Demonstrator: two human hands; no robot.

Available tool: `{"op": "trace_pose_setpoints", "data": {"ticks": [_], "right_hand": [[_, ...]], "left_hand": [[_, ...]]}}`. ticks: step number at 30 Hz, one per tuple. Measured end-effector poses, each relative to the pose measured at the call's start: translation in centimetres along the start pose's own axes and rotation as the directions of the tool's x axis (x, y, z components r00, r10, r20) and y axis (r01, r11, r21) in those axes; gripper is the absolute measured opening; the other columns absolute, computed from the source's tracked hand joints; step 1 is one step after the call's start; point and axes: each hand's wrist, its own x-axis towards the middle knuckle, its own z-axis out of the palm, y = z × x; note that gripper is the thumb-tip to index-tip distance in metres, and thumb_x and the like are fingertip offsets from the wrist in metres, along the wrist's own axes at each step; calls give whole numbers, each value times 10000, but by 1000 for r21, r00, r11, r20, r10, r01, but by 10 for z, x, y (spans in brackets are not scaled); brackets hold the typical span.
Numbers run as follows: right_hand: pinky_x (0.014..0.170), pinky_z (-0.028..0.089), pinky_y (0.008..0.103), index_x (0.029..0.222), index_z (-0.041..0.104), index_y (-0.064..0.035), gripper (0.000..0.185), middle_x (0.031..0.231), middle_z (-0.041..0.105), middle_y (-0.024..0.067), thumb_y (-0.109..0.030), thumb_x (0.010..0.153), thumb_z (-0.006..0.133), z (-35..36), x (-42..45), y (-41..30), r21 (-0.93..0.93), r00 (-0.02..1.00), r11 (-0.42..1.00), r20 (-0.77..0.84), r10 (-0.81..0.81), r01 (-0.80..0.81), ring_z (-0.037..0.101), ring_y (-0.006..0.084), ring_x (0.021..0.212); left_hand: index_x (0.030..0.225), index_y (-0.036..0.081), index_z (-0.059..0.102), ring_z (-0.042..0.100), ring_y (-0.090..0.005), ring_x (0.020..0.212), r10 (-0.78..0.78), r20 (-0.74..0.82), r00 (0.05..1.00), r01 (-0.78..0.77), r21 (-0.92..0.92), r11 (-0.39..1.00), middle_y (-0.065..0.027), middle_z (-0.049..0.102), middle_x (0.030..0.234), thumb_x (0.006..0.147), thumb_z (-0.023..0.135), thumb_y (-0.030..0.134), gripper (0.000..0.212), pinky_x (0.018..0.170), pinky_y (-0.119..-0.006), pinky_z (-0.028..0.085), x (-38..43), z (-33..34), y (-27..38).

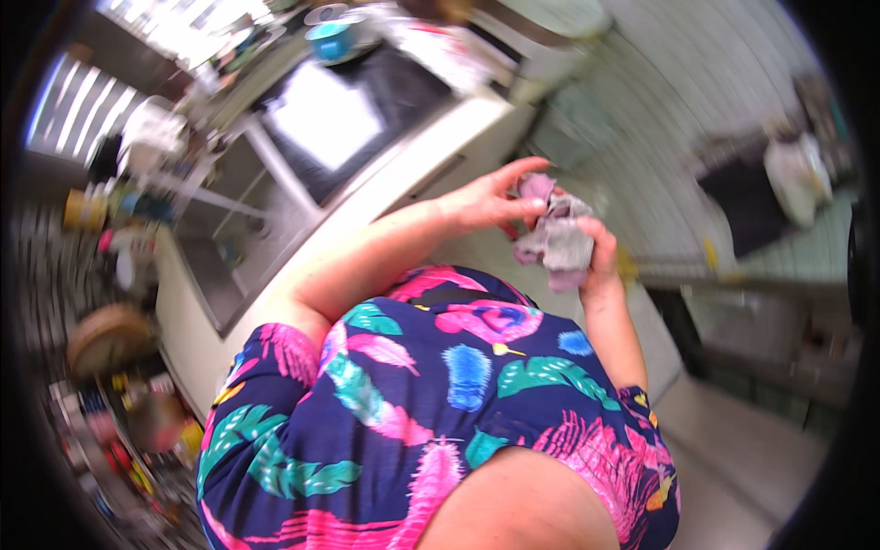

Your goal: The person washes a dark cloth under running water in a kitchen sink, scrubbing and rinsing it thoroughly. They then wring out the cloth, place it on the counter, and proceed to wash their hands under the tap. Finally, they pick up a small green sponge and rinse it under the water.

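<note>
Both my hands are out in front of my chest, on a crumpled pinkish-grey cloth point(560, 237). My right hand point(602, 256) grips the bunched cloth from its right side, thumb across the front. On the other side, my left hand point(491, 196) has its fingers spread around the upper left part of the cloth, and a pink fold shows between them. Some fingertips are hidden behind the cloth. The bundle is held up in the air, apart from the counter.
To the left runs a pale counter point(405, 168) with a black glass cooktop point(405, 82) and a sink point(237, 213). A turquoise pot point(330, 41) stands at the cooktop's far edge. A dark cloth point(739, 196) hangs at the right. Shelves with blurred items line the lower left.
</note>
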Motion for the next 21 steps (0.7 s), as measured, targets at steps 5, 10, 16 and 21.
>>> {"op": "trace_pose_setpoints", "data": {"ticks": [5,10,16,21], "right_hand": [[762,508,338,1101,499,29,455,988,590,160,-240,738,558,57,39,17,-161,895,912,189,404,-377,609,252,851],[747,516,334,1129,496,8,400,980,596,135,-201,795,570,72,77,22,-256,857,844,93,507,-471,616,226,824],[775,510,361,1197,458,-30,434,1072,575,134,-179,812,590,114,149,57,-514,683,698,262,682,-500,606,223,898],[665,507,361,1106,507,-54,314,946,564,84,-112,803,565,103,238,94,-810,734,412,-33,679,-417,584,192,824]], "left_hand": [[1164,40,525,541,-100,759,-35,-173,984,58,128,990,-54,588,900,794,675,242,447,655,-251,475,-59,-19,3],[1147,19,541,512,-173,965,350,-221,910,-218,463,859,-76,550,1013,797,657,274,448,862,-309,402,-87,-34,-12],[1031,11,576,568,-153,856,246,-644,724,-286,45,957,-60,597,958,721,642,139,341,803,-292,449,-130,-72,-39],[1034,-1,488,593,-198,805,-109,-926,361,-407,-262,875,-97,581,896,745,538,-2,294,625,-310,520,-134,-130,-78]]}}
